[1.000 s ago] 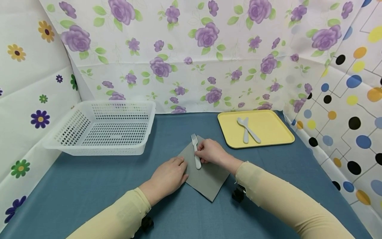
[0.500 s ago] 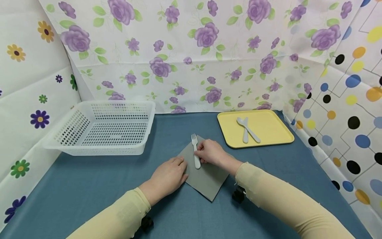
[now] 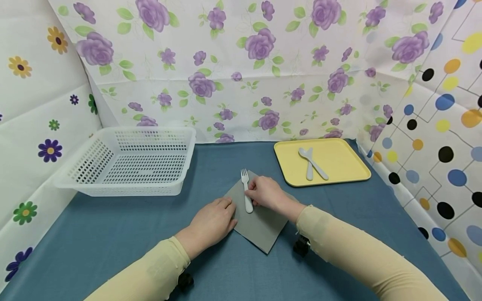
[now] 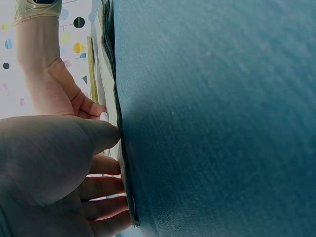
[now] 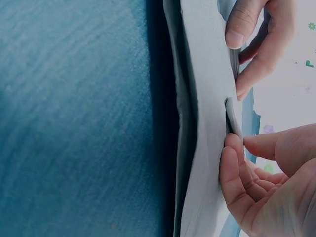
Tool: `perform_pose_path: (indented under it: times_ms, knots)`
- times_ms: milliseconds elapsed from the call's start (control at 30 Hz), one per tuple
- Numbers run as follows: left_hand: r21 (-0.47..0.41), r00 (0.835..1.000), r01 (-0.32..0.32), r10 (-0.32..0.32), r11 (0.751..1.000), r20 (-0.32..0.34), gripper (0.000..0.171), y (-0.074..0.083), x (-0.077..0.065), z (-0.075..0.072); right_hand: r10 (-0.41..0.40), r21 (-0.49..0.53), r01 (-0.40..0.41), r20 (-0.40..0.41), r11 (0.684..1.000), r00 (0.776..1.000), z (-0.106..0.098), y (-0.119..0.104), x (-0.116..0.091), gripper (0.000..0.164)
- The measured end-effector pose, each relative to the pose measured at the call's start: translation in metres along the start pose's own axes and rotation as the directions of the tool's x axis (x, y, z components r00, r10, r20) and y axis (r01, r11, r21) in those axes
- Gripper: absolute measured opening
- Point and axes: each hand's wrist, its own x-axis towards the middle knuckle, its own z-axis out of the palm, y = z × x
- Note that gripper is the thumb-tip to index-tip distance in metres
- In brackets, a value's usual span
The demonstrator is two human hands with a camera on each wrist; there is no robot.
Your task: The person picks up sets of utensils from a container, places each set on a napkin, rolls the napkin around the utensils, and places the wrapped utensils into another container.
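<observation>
A grey folded napkin point(image 3: 261, 232) lies cornerwise on the blue cloth, with layered edges in the right wrist view. On it rests a light grey fork point(image 3: 246, 186), tines pointing away from the person. My right hand point(image 3: 266, 191) pinches the fork's handle point(image 5: 233, 118) between thumb and fingers, low over the napkin. My left hand point(image 3: 211, 222) rests at the napkin's left edge, its fingers point(image 4: 101, 187) extended and touching it. In the left wrist view, the thumb of that hand also lies along the edge.
A yellow tray point(image 3: 350, 163) at the back right holds a spoon point(image 3: 319, 169) crossed over another grey piece of cutlery point(image 3: 310, 171). At the back left stands a white perforated basket point(image 3: 143, 188). Patterned cloths point(image 3: 233, 50) hang behind and on both sides.
</observation>
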Motion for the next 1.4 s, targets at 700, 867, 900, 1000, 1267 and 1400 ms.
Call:
perform_pose_path:
  times_ms: [700,867,900,1000,1267,1400]
  knots:
    - [-0.01,1.0,0.008,-0.007,1.0,0.005,0.038,0.0,-0.001,0.0,-0.061,0.012,0.061,0.021,0.998,0.998,0.002,0.013,0.008,0.021]
    - [-0.004,1.0,0.009,-0.009,1.0,0.008,0.039,0.001,-0.001,0.0,-0.075,0.026,0.074,0.027,0.997,0.997,0.0,0.013,0.007,0.018]
    - [-0.004,1.0,0.01,-0.01,1.0,0.008,0.038,0.001,-0.001,0.0,-0.075,0.033,0.074,0.028,0.997,0.997,0.0,0.014,0.007,0.017]
    - [-0.003,1.0,0.013,-0.013,1.0,0.013,0.039,0.001,-0.001,-0.001,-0.041,0.047,0.039,0.043,0.998,0.998,-0.007,0.002,-0.002,0.015]
    - [-0.002,1.0,0.014,-0.014,1.0,0.019,0.039,0.0,0.0,-0.001,-0.024,0.037,0.023,0.046,0.999,0.999,-0.007,0.001,-0.003,0.013]
    - [-0.005,1.0,0.013,-0.013,1.0,0.02,0.038,0.0,0.0,-0.001,-0.028,0.044,0.026,0.046,0.999,0.999,-0.007,0.002,-0.003,0.013]
